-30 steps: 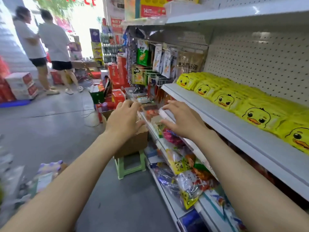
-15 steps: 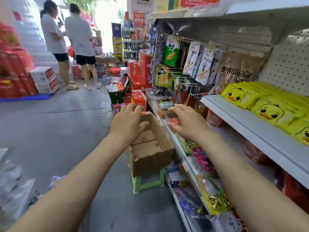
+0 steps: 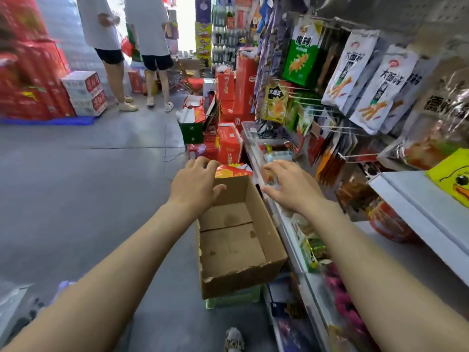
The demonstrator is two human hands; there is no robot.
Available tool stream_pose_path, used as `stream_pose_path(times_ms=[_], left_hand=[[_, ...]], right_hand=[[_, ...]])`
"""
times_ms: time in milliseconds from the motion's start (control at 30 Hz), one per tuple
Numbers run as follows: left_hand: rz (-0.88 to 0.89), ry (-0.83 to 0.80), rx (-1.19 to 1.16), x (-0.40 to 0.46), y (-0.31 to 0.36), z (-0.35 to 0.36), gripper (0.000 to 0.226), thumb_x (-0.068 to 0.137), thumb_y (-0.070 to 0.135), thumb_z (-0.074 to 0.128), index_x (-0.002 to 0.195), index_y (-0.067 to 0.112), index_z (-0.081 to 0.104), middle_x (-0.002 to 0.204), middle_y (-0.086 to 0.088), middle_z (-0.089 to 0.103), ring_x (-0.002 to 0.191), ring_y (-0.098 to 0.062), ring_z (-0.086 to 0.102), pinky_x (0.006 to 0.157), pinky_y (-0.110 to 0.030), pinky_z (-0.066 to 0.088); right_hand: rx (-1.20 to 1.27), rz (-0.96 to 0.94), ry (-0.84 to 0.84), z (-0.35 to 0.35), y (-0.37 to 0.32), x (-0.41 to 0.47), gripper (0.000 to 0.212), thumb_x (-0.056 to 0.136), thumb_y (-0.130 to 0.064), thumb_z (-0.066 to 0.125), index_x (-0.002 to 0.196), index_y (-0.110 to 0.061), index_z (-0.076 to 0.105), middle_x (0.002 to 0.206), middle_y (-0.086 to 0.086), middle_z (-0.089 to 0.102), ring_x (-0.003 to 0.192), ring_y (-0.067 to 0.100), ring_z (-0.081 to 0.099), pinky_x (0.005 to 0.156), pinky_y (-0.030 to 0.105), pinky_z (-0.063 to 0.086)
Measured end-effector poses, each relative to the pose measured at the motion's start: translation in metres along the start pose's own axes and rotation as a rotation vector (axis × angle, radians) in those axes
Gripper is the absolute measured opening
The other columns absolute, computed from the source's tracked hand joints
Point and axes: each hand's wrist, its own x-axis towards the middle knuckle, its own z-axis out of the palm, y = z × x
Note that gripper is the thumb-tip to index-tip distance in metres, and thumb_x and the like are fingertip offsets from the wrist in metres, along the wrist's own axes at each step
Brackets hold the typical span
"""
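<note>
Left hand (image 3: 195,185) and right hand (image 3: 290,188) were bare; forearms (image 3: 121,255) bare as far as seen. One foot wore a grey-and-white sneaker (image 3: 234,339).

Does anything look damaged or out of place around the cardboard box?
Yes. The cardboard box has no top flaps, and its near rim is ragged and torn. It rests on a small green stool that looks smaller than the box, a makeshift perch.
</note>
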Motion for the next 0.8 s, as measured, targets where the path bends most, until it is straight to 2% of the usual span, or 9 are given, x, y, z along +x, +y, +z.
stream_pose_path(times_ms=[267,433,567,733,800], left_hand=[[-0.175,-0.217,-0.03,0.083,-0.036,0.106,0.053,0.089,0.049,0.06,0.132,0.021,0.048,0.133,-0.005,0.053,0.12,-0.025,0.05,0.093,-0.039,0.051],[-0.309,-0.413,-0.102,0.075,-0.071,0.184,0.056,0.092,0.051,0.053,0.137,0.019,0.043,0.132,-0.006,0.051,0.121,-0.025,0.048,0.093,-0.039,0.05],[-0.432,-0.584,-0.174,0.058,-0.09,0.243,0.061,0.094,0.053,0.049,0.142,0.018,0.037,0.133,-0.006,0.051,0.119,-0.025,0.05,0.092,-0.038,0.05],[-0.629,-0.759,-0.309,0.034,-0.105,0.307,0.07,0.095,0.051,0.049,0.15,0.017,0.022,0.14,-0.011,0.05,0.122,-0.03,0.052,0.096,-0.043,0.047],[-0.671,-0.793,-0.357,0.029,-0.107,0.329,0.076,0.095,0.05,0.05,0.153,0.016,0.015,0.136,-0.016,0.053,0.117,-0.033,0.055,0.093,-0.042,0.048]], right_hand=[[0.122,0.053,-0.26,0.117,0.073,0.122,0.057,0.088,-0.043,0.063,0.139,-0.027,0.044,0.148,0.002,0.039,0.13,0.029,0.046,0.102,0.044,0.044],[0.194,0.136,-0.472,0.204,0.107,0.148,0.06,0.092,-0.034,0.063,0.145,-0.017,0.039,0.152,0.01,0.033,0.139,0.029,0.035,0.11,0.042,0.037],[0.167,0.231,-0.625,0.266,0.133,0.149,0.066,0.092,-0.041,0.061,0.147,-0.015,0.036,0.15,0.011,0.039,0.136,0.03,0.039,0.108,0.041,0.039],[0.215,0.381,-0.752,0.32,0.152,0.145,0.081,0.095,-0.046,0.057,0.155,-0.011,0.015,0.156,0.013,0.032,0.139,0.031,0.038,0.109,0.039,0.037],[0.235,0.454,-0.776,0.334,0.157,0.143,0.087,0.095,-0.048,0.055,0.157,-0.013,0.005,0.158,0.013,0.027,0.14,0.032,0.036,0.109,0.04,0.035]])
